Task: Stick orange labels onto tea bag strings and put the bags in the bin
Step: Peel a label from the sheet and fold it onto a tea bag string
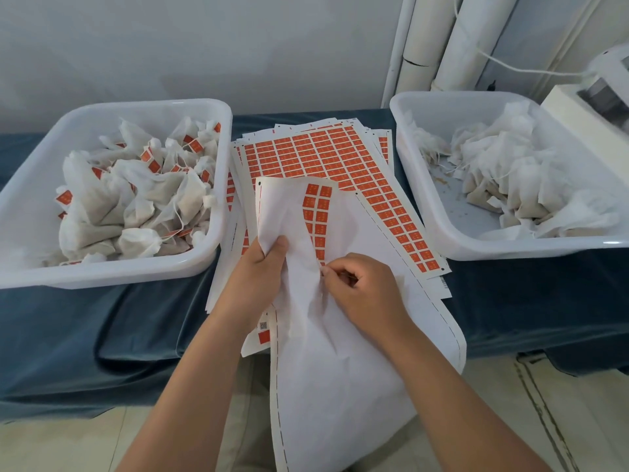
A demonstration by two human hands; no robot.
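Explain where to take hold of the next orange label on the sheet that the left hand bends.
Pinch the lower corner of the lowest label, coming from the right. The left hand grips the sheet bent there, so that edge probably lifts, and the right hand pinches the sheet just below it.

Label sheets (326, 158) between two bins (112, 267)

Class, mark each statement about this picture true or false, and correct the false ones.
1. Between the left bin and the right bin lie label sheets. True.
2. Orange labels show in the right bin. False: its bags bear none; labelled bags fill the left bin.
3. The left hand grips a curled sheet. True.
4. The right hand rests in the right bin. False: it pinches at the curled sheet.
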